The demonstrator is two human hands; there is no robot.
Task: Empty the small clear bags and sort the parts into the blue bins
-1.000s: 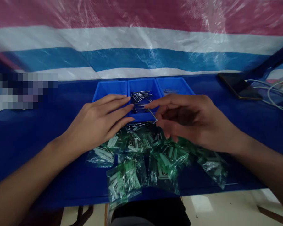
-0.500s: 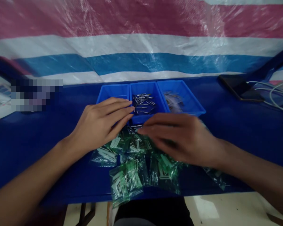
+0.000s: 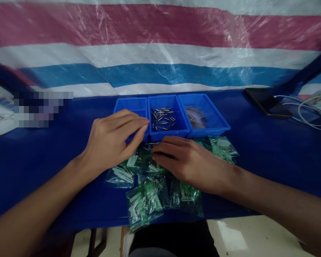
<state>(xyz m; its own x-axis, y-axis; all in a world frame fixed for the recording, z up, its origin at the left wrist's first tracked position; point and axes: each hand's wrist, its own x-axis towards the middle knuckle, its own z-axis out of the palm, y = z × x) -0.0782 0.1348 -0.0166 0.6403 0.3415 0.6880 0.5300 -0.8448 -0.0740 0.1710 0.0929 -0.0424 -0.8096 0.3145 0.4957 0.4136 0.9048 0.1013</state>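
My left hand [image 3: 113, 139] is over the front of the left blue bin [image 3: 131, 102], its fingers pressed together and pointing right; what they hold, if anything, is hidden. In front of the middle blue bin [image 3: 169, 134], my right hand [image 3: 180, 157] has its fingers closed low among metal pins and green-tinted plastic bags; anything in its fingertips is too small to make out. Loose metal pins [image 3: 163, 116] lie in the middle bin. Several clear bags, such as the front bag [image 3: 144, 205] and one at the left [image 3: 120, 176], hold pale strips and metal pieces.
The right blue bin [image 3: 216, 123] contains small plastic packets [image 3: 195, 116]. A dark flat device [image 3: 266, 102] with white cables [image 3: 306, 110] rests at the back right. Behind the blue table [image 3: 42, 157] hangs a striped plastic sheet [image 3: 155, 25].
My right hand has moved left and slightly down, and its fingers have drawn in, uncovering bags at the right. My left fingertips have come closer together. The view has shifted slightly.
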